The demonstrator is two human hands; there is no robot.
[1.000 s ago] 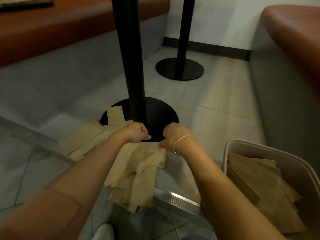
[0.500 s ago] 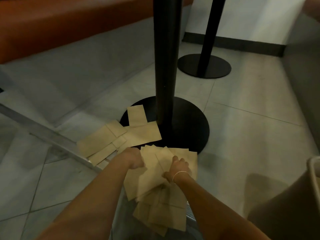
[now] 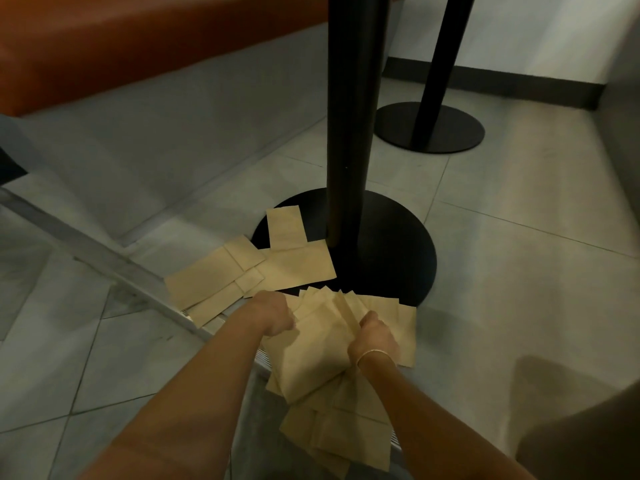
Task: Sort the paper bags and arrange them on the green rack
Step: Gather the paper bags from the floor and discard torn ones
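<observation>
A loose sheaf of brown paper bags (image 3: pixel 322 344) is held fanned out just above the floor in front of me. My left hand (image 3: pixel 273 315) grips its left edge and my right hand (image 3: pixel 375 336), with a thin bracelet on the wrist, grips its right side. More brown paper bags (image 3: pixel 242 271) lie flat on the tiles and on the black round table base (image 3: pixel 391 258), to the left of the held sheaf. No green rack is in view.
A thick black table post (image 3: pixel 353 116) rises from the base straight ahead. A second post and base (image 3: pixel 433 126) stand further back right. An orange bench seat (image 3: pixel 121 46) runs along the upper left. A metal floor strip (image 3: pixel 104 258) crosses diagonally at left.
The view has shifted so the bin at right has left the frame. Both hands have drawn the sheaf of bags closer to me and lower, still gripping it.
</observation>
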